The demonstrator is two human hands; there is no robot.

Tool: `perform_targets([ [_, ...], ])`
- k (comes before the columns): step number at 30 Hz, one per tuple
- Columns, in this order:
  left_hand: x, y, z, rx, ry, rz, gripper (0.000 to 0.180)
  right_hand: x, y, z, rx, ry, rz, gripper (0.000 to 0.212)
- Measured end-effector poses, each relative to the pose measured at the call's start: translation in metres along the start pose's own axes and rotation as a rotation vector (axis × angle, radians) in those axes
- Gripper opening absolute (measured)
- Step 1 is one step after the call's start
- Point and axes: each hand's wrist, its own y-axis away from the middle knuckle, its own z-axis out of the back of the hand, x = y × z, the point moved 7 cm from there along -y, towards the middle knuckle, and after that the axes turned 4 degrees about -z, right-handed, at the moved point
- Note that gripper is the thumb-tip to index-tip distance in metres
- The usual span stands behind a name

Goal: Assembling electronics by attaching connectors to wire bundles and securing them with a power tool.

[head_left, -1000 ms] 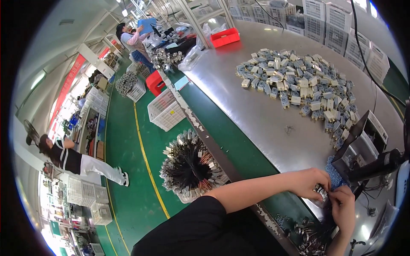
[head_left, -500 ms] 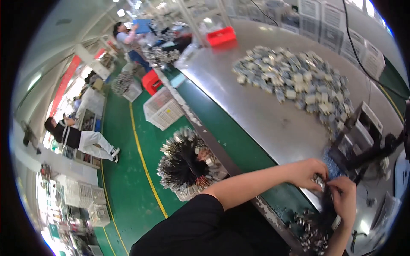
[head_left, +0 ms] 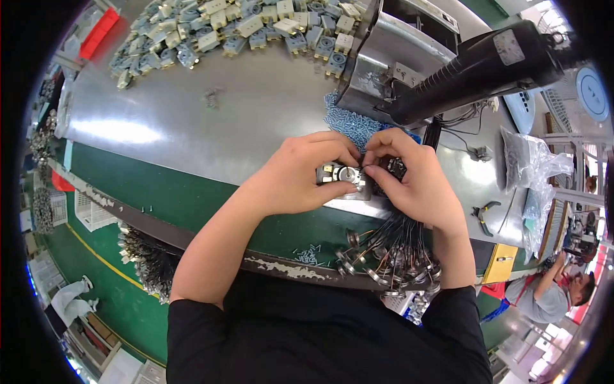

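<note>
Metal switch part (head_left: 342,177) pinched by both hands (head_left: 300,176).

Both hands meet over a small metal switch part (head_left: 343,178) at the edge of a steel worktable (head_left: 211,121): the left hand (head_left: 300,176) grips it, the right hand (head_left: 409,179) pinches at its side. Blue screws (head_left: 348,125) lie just beyond, grey components (head_left: 236,29) farther back, and a black electric screwdriver (head_left: 480,67) hangs above.

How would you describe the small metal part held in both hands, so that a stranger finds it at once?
Start at the wide grey steel workbench, at its near edge below the black power tool. There the left hand and right hand meet around a small silver metal block with a round centre. Unlike the pile of grey-and-cream blocks, it is alone and held.
</note>
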Motion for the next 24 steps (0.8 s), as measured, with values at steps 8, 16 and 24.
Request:
perform_targets([
  [8, -0.001, 0.003, 0.001, -0.027, -0.053, 0.032, 0.031, 0.015, -0.013, -0.006, 0.094, 0.193, 0.138, 0.034],
  [16, 0.002, 0.003, 0.002, -0.037, -0.029, 0.031, 0.033, 0.016, -0.018, -0.009, 0.149, 0.196, 0.065, 0.037],
  [24, 0.006, 0.008, 0.003, -0.039, -0.038, -0.047, 0.031, 0.044, -0.009, 0.0, -0.071, 0.496, 0.349, 0.032],
])
